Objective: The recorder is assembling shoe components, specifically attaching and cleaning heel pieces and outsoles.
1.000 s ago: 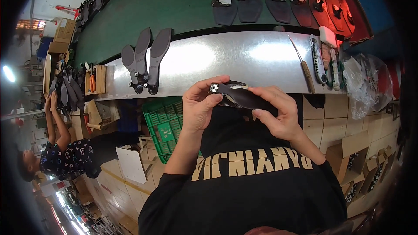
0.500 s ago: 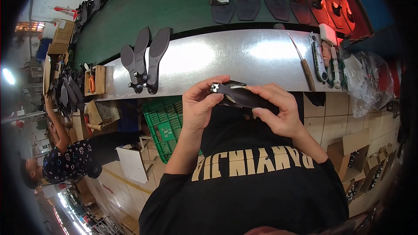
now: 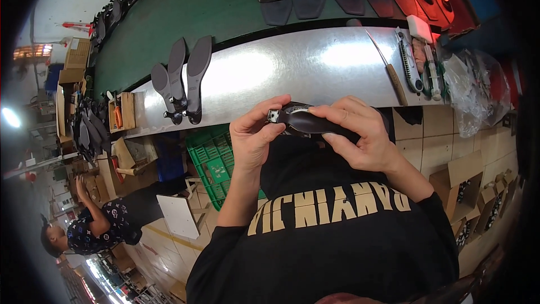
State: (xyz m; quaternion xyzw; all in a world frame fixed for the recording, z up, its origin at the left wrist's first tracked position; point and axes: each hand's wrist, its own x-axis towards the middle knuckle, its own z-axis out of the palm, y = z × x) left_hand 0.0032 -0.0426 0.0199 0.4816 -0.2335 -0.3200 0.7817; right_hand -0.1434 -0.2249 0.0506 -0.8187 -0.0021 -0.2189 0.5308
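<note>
A dark heeled sandal is held between my two hands just off the near edge of the steel bench, its sole side turned upward. My left hand pinches the heel end, where a small whitish tip shows between thumb and fingers. Around the toe end my right hand is closed, its fingertips along the far edge and its thumb on the near side. The strap is mostly hidden beneath. To the left, three sandals lie soles up on the bench.
Beyond the bench, a green belt carries a row of sandals. On the right are a wooden-handled awl, a utility knife and a clear plastic bag. A wooden box, green crate and co-worker are left.
The sandal has turned slightly in my hands, showing more of its smooth dark underside. My view has shifted a little. The co-worker's raised arm has come away from the rack of sandals.
</note>
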